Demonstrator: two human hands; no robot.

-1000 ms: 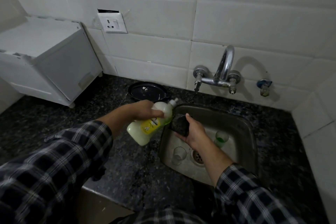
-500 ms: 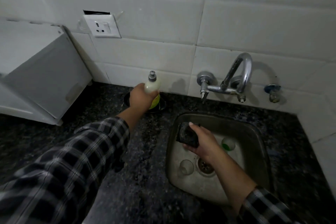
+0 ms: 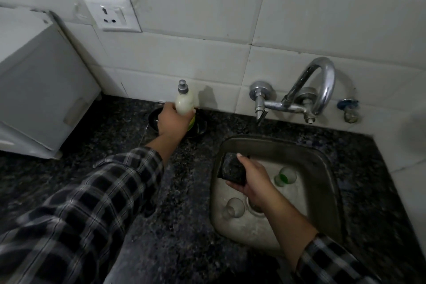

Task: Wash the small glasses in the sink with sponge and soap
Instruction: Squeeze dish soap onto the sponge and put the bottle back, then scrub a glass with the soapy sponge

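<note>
Nearest you in the sink (image 3: 322, 161), a clear glass (image 3: 234, 207) sits by the drain, just beside your right wrist. It seems to stand mouth up with its long axis vertical, though the dim light leaves that unsure.

Your right hand (image 3: 251, 182) hangs over the basin with fingers and thumb curled round the dark sponge (image 3: 231, 169). The slab is tilted, its broad face turned up and to your left and its long axis running away from you. Just past that hand a second glass (image 3: 285, 175) with green at its bottom stands upright, apart from the first.

Farther off, across the counter (image 3: 184, 191), your left hand (image 3: 173, 120) grips the soap bottle (image 3: 184, 101) low on its body. The bottle is upright with its nozzle up, over a dark dish (image 3: 200, 129) at the wall. No water shows at the tap (image 3: 318, 85).

By my reading the soap step is in hand and neither glass is scrubbed yet. One picture cannot tell whether the bottle is arriving or leaving. Next you need the left hand free to lift a glass and steady it, then work the sponge inside and round its rim.
</note>
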